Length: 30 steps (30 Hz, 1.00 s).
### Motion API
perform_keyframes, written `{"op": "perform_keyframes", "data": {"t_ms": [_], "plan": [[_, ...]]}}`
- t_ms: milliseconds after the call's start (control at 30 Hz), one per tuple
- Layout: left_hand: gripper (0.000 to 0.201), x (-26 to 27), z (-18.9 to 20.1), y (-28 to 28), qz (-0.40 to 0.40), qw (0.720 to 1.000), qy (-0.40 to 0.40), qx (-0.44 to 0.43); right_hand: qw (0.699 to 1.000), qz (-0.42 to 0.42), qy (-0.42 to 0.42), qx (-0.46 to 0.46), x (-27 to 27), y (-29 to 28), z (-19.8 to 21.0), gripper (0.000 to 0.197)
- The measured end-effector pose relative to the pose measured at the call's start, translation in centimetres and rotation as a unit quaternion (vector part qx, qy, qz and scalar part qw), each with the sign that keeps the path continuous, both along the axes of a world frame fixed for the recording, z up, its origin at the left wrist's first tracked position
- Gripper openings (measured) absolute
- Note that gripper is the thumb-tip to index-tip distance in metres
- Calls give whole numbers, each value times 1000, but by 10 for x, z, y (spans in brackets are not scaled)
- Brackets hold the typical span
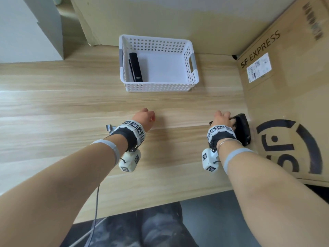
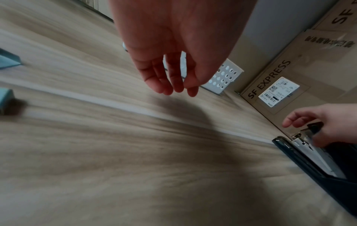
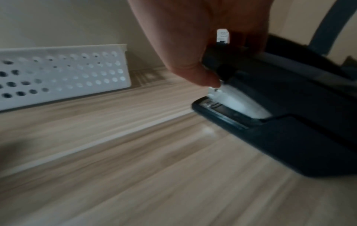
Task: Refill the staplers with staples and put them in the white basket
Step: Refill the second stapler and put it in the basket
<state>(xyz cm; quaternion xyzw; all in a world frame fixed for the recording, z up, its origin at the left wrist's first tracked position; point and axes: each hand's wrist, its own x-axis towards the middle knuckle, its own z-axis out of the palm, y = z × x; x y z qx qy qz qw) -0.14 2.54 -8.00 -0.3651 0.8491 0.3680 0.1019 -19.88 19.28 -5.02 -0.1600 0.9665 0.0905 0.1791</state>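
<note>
A black stapler (image 1: 243,129) lies on the wooden table (image 1: 71,104) at the right, close against a cardboard box. My right hand (image 1: 225,117) grips its top arm from above. The right wrist view shows the thumb and fingers of that hand (image 3: 228,61) curled round the raised top of the stapler (image 3: 289,137), with the pale metal magazine showing above the base. My left hand (image 1: 146,114) hovers over the table's middle; its fingers (image 2: 166,85) hang loosely and hold nothing. The white basket (image 1: 193,68) stands at the back, with another black stapler (image 1: 135,67) along its left side.
A large SF Express cardboard box (image 1: 284,86) walls off the right side, and more cardboard stands behind the basket. Two teal boxes (image 2: 7,59) sit left of my left hand. A small grey metal piece (image 1: 109,127) lies by my left wrist.
</note>
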Motion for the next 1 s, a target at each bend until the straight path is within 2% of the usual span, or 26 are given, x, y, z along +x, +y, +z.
{"op": "perform_keyframes", "data": {"t_ms": [133, 267, 333, 467, 567, 633, 800, 1000], "plan": [[24, 1, -1, -2, -5, 1000, -15, 3, 997, 61, -37, -34, -3, -1, 13, 48], [25, -1, 2, -3, -17, 999, -28, 15, 981, 143, -91, -98, 23, -32, 26, 59], [31, 0, 4, -5, -21, 999, -26, 24, 962, 207, -131, -123, 42, -52, 29, 62], [55, 8, 6, -7, -28, 999, -1, 34, 913, 333, -194, -137, 85, -88, 36, 51], [55, 19, 4, -12, -39, 999, -14, 5, 884, 383, -226, -142, 113, -106, 33, 48], [51, 27, 3, -18, -39, 999, -33, -5, 872, 401, -242, -146, 122, -112, 30, 50], [48, 36, 1, -25, -35, 997, -68, -33, 861, 418, -250, -146, 131, -114, 26, 48], [44, 36, 3, -27, -48, 997, -63, -24, 855, 364, -281, -238, 108, -96, 52, 42]]}}
